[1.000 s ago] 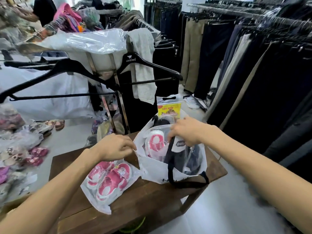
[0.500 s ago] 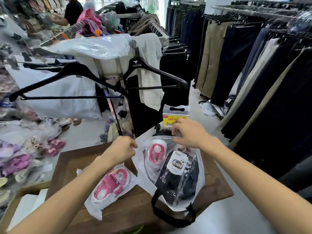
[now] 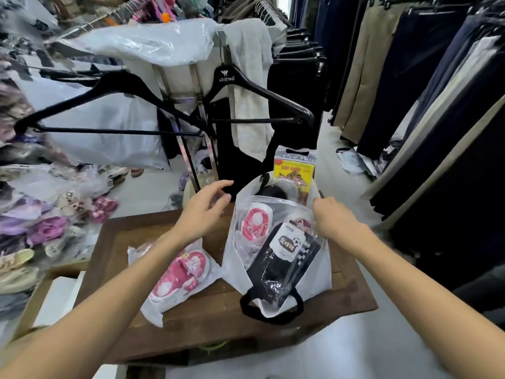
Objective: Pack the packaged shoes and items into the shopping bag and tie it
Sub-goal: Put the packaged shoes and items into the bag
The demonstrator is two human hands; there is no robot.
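Left hand point(image 3: 202, 212) hovered open, fingers spread, touching nothing; right hand point(image 3: 332, 218) pinched shopping bag point(image 3: 317, 272) rim by black sock pkg point(image 3: 281, 258).

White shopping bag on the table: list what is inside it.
Inside the white shopping bag: a clear-wrapped pink and white shoe, a black sock pack, and a yellow-labelled packet sticking out the top. Anything beneath these is covered.

Dark wooden surface point(image 3: 131, 236) near centre. Black hangers point(image 3: 262, 91) on far rack, grey towel point(image 3: 250, 86) draped. Trousers point(image 3: 410, 64) hang right. Loose shoes point(image 3: 49, 228) piled left.
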